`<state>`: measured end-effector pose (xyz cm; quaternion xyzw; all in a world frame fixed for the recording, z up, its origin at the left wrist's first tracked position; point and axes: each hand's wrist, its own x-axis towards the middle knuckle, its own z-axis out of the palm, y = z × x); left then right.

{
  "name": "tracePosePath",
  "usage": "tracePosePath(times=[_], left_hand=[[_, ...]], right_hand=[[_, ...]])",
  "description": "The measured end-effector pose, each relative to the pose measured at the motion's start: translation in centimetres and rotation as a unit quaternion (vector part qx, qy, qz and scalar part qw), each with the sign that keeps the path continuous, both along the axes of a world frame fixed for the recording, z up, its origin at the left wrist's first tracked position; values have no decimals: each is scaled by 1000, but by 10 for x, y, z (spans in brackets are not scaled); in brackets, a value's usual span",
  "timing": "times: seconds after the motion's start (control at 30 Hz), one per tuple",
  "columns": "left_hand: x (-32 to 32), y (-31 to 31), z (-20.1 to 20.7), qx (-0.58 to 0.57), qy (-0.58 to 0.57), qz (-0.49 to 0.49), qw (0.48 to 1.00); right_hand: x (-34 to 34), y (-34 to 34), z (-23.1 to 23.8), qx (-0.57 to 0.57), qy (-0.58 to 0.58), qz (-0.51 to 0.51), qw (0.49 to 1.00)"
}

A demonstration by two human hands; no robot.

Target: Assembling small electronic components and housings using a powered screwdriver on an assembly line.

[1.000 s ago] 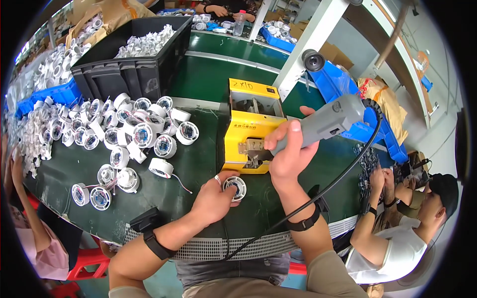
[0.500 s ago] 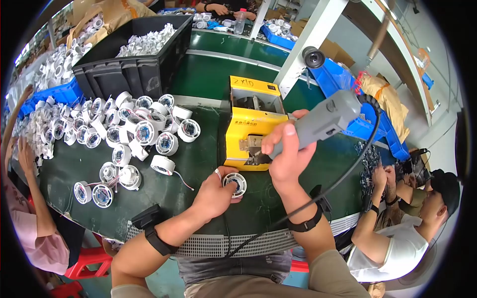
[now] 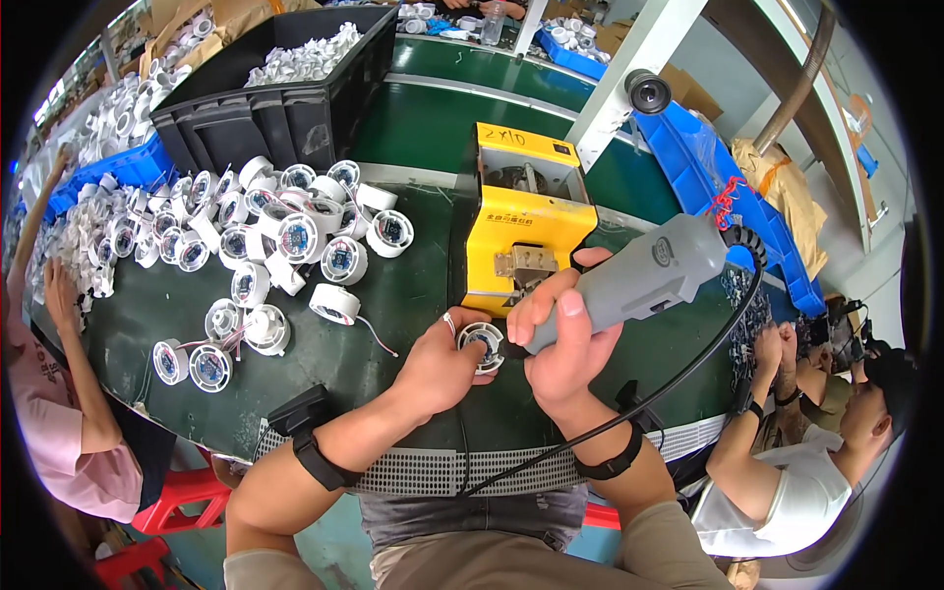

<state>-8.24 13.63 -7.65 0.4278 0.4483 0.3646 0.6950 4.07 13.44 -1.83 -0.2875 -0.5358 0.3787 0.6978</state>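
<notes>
My left hand [image 3: 441,364] grips a round white housing [image 3: 482,336] with a circuit board inside, low over the green table, its thumb on the housing's face. In my right hand [image 3: 562,354] is a grey electric screwdriver [image 3: 657,267], fingers wrapped round its body. The screwdriver lies slanted, its nose down at the housing's right rim; whether the bit touches a screw I cannot tell. Just beyond both hands stands a yellow screw feeder [image 3: 521,228] with an open top and a metal block on its front.
Many similar white housings [image 3: 298,236] lie piled to the left, some with wires. Behind them is a black bin [image 3: 246,123] of small white parts. A black cable [image 3: 688,369] loops from the screwdriver across my right forearm. Co-workers' hands [image 3: 61,295] work at both sides.
The screwdriver has come down and left from beside the feeder to the housing's rim. The left hand still holds the housing. The whole view has shifted slightly.
</notes>
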Motion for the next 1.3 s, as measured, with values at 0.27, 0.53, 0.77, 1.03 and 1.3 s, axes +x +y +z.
tracePosePath(times=[0.27, 0.53, 0.77, 1.03, 1.3], left_hand=[[0, -2, 0, 3, -1, -1, 1000], [0, 0, 5, 9, 12, -5, 1000], [-1, -3, 7, -4, -9, 18, 1000], [-58, 14, 55, 457, 424, 193, 758], [-78, 39, 36, 440, 683, 179, 554]], right_hand=[[-1, 0, -4, 4, -10, 1, 1000], [-1, 2, -10, 5, -25, 34, 999], [3, 3, -23, 43, -44, 80, 995], [21, -9, -13, 21, -26, 22, 999], [23, 1, -25, 12, -84, -32, 996]])
